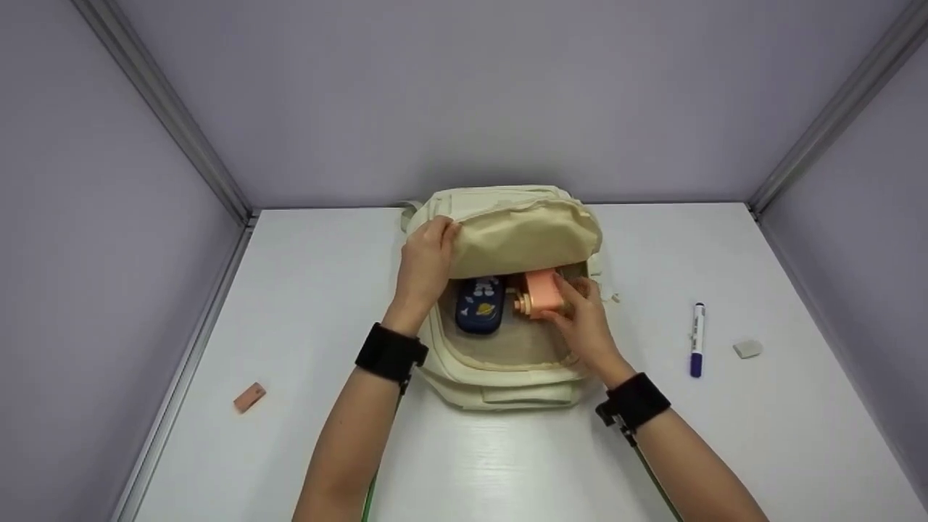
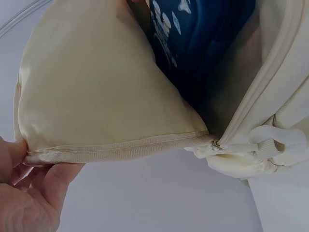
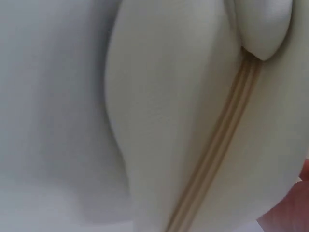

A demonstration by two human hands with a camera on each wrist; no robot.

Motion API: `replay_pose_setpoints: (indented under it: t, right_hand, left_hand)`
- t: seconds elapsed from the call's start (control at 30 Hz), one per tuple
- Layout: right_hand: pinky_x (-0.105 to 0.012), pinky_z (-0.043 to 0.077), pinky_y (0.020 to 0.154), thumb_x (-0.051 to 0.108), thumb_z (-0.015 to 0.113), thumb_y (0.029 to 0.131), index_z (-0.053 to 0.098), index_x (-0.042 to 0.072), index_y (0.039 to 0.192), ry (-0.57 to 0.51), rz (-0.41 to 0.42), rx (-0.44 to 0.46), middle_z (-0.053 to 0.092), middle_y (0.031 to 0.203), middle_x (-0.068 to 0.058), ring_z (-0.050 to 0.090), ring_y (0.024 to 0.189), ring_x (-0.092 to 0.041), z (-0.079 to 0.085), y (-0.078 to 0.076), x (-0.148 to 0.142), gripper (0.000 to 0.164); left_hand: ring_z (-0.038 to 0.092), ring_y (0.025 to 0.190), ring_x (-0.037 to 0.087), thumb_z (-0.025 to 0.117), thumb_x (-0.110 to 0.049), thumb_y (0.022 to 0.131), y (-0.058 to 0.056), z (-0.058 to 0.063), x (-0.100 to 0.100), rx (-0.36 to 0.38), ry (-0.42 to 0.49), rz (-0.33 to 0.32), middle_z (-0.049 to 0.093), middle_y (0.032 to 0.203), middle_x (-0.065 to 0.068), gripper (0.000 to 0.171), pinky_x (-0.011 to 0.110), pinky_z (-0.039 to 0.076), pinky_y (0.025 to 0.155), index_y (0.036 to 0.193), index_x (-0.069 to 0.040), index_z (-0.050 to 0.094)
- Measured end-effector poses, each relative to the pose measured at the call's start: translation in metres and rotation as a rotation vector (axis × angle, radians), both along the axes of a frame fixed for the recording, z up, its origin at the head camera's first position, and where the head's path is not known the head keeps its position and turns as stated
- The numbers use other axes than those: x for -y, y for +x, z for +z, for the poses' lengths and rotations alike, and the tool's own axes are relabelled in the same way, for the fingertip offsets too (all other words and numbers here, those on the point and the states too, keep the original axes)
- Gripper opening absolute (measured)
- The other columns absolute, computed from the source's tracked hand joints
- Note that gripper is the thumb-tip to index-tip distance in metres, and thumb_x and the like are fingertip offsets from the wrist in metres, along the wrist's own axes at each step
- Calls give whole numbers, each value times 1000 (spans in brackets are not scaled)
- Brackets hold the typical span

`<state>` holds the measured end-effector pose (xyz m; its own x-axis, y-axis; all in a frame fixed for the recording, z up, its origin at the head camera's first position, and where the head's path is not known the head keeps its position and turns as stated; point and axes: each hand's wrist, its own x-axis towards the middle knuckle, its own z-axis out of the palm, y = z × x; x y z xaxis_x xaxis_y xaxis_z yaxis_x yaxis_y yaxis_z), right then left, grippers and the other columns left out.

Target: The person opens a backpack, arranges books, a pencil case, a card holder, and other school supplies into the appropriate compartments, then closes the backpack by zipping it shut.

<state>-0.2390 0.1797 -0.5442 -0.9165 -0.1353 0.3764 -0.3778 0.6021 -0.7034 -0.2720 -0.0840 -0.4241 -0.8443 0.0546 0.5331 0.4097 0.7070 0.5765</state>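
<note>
A cream backpack [image 1: 533,388] lies on the table with its front flap [image 1: 525,235] lifted. My left hand [image 1: 426,264] pinches the flap's zipper edge, seen closely in the left wrist view, where the fingers of the left hand [image 2: 36,193] meet the cloth. Inside the compartment rests a dark blue pencil case [image 1: 480,308] with space pictures. To the right of the case, my right hand [image 1: 586,319] holds an orange crank pencil sharpener [image 1: 544,290] with cream parts, inside the opening. In the right wrist view the backpack's side [image 3: 159,96] hides most of that hand.
A white marker with a blue cap [image 1: 697,341] and a grey-white eraser [image 1: 747,349] lie on the right of the white table [image 1: 319,290]. A small orange-pink block [image 1: 249,397] lies at the left. Grey-violet panels surround the table's back and sides.
</note>
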Motion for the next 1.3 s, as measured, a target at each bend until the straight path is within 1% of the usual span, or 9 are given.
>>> replay_pose_setpoints:
  t: [0.17,0.3,0.43,0.53,0.7,0.83,1.07,1.2,1.3]
  right_hand:
    - [-41,51,86,3,72,89,48,-5,136,-62,-25,62,51,118,-25,57,105,-35,2,-4,10,54]
    - [-43,52,86,13,76,87,50,-2,118,-72,-122,87,59,113,-22,62,105,-35,2,-6,13,43]
    - [-44,48,71,25,77,87,56,0,100,34,-221,7,59,94,-16,60,84,-30,2,-1,10,35]
    - [-42,44,63,23,73,91,58,1,91,20,-268,-69,56,85,-13,55,74,-27,7,5,5,27]
    - [-34,41,64,12,57,99,56,-1,96,-182,-359,-72,55,83,-11,53,73,-22,15,10,-11,14]
    - [-29,40,70,12,45,104,55,-6,108,-324,-395,-42,55,92,-14,52,81,-20,22,8,-26,21]
    - [-25,41,89,20,42,107,69,-5,112,-365,-181,-12,64,114,-18,56,107,-23,35,3,-42,37]
    - [-22,41,92,15,51,104,74,-5,101,-317,-57,59,68,113,-18,59,113,-28,37,4,-45,31]
    - [-26,43,93,13,61,98,75,-4,100,-230,-35,50,69,111,-17,60,112,-29,35,5,-44,21]
  left_hand:
    - [64,84,27,54,-20,102,0,-1,1,4,-1,-8,66,89,12,23,40,51,74,97,-1,65]
    - [62,80,25,54,-22,103,1,-3,3,10,3,-31,65,88,11,23,39,50,73,97,-2,65]
    - [58,75,22,52,-24,103,7,-6,8,36,-5,-95,62,85,8,26,38,49,71,99,-3,66]
    - [55,72,20,51,-27,103,14,-9,13,62,-10,-162,59,81,5,28,37,48,69,100,-4,67]
    - [52,71,16,51,-29,102,25,-16,21,102,-26,-287,56,78,1,27,34,46,67,99,-7,67]
    - [58,79,14,55,-26,101,32,-23,29,164,-10,-404,63,88,1,24,33,49,72,101,-7,69]
    - [64,100,19,62,-27,99,43,-33,40,358,-5,-588,63,124,9,24,35,52,82,106,-8,74]
    - [63,107,23,66,-31,96,46,-41,41,455,-29,-641,59,132,12,25,37,53,83,102,-8,76]
    - [57,119,24,68,-39,93,49,-47,39,464,-65,-618,59,133,12,30,37,53,84,96,-11,77]
